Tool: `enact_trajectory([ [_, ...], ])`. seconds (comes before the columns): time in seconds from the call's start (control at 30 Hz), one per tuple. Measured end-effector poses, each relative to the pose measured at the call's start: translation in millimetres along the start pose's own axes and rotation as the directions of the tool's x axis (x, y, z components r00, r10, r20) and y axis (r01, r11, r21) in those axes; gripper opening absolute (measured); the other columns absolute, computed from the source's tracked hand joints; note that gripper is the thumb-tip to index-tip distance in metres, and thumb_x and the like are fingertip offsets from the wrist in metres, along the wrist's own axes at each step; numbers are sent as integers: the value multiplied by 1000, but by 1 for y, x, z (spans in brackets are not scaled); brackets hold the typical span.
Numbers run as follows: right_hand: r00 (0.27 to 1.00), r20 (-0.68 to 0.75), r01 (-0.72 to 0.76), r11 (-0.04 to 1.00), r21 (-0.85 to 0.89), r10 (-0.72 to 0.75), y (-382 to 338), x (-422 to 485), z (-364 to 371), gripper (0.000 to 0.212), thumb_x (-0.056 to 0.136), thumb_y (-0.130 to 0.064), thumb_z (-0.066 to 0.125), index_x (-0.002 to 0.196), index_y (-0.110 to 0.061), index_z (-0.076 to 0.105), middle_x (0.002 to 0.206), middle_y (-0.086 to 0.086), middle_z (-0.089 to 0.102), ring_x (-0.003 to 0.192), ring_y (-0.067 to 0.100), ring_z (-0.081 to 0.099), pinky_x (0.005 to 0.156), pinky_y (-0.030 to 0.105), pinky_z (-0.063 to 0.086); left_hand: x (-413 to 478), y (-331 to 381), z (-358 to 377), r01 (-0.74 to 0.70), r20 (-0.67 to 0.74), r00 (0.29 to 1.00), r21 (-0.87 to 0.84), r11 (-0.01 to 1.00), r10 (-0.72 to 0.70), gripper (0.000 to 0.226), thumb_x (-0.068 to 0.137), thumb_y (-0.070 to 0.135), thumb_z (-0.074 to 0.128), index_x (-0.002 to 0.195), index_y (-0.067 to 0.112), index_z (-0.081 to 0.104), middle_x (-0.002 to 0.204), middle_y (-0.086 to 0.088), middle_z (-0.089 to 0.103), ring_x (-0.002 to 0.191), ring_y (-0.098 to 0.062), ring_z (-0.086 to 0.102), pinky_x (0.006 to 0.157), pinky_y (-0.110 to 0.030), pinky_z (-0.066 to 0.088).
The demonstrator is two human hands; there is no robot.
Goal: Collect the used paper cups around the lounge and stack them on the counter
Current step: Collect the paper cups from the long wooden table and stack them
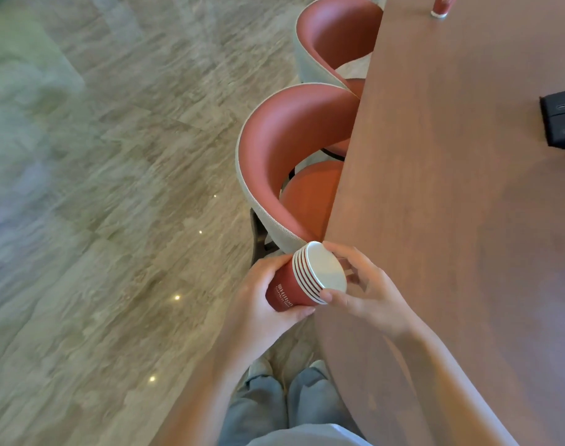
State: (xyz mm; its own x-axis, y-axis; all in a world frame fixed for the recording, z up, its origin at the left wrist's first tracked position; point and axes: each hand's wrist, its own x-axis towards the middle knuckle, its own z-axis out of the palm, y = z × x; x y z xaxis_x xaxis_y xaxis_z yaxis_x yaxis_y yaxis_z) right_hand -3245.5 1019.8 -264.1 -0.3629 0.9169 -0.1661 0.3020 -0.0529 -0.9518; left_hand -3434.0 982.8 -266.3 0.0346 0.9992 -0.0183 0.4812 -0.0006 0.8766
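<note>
A stack of several nested red paper cups (pixel 302 278) with white rims lies tilted in the air at the wooden counter's (pixel 451 204) left edge, mouth facing up and right. My left hand (pixel 258 297) wraps the red body from below and behind. My right hand (pixel 361 284) pinches the white rims, thumb at the bottom and fingers over the top. One more red cup (pixel 442 4) stands on the counter at the far top, partly cut off by the frame.
Two red-and-white bucket chairs (pixel 284 156) (pixel 332 40) are tucked against the counter's left side. A black box (pixel 562 120) sits at the counter's right edge. Stone-pattern floor (pixel 114 188) spreads to the left. My legs and shoes (pixel 287 394) are below.
</note>
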Motion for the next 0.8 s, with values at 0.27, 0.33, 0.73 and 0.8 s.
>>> enact_trajectory([
  [0.27,987,160,30,997,-67,-19,-14,26,37,67,67,-48,69,127,-31,44,124,-17,50,110,-5,49,89,13,42,-22,-24,-23,135,-127,982,-65,989,-143,65,60,42,80,113,55,45,113,29,55,108,2,54,86,-12,42],
  [0.33,983,180,47,995,-90,-30,-18,31,47,69,69,-51,67,130,-29,43,128,-13,50,116,-1,48,96,18,40,-26,-31,-33,160,-154,973,-93,983,-173,65,60,42,80,114,54,45,113,29,55,107,4,53,83,-7,40],
  [0.73,974,123,226,761,-608,-191,-65,77,131,68,80,-62,32,133,-22,43,133,-10,45,125,2,33,101,16,21,-37,-86,-132,237,-276,897,-361,902,-346,59,64,28,83,109,45,49,110,16,59,95,9,57,63,-6,46],
  [0.8,961,140,270,696,-665,-239,-71,89,150,59,84,-52,41,131,-17,46,135,-2,49,127,15,40,105,27,29,-38,-97,-151,231,-296,888,-378,897,-353,59,63,28,83,108,47,49,111,17,58,94,11,56,63,-5,46],
])
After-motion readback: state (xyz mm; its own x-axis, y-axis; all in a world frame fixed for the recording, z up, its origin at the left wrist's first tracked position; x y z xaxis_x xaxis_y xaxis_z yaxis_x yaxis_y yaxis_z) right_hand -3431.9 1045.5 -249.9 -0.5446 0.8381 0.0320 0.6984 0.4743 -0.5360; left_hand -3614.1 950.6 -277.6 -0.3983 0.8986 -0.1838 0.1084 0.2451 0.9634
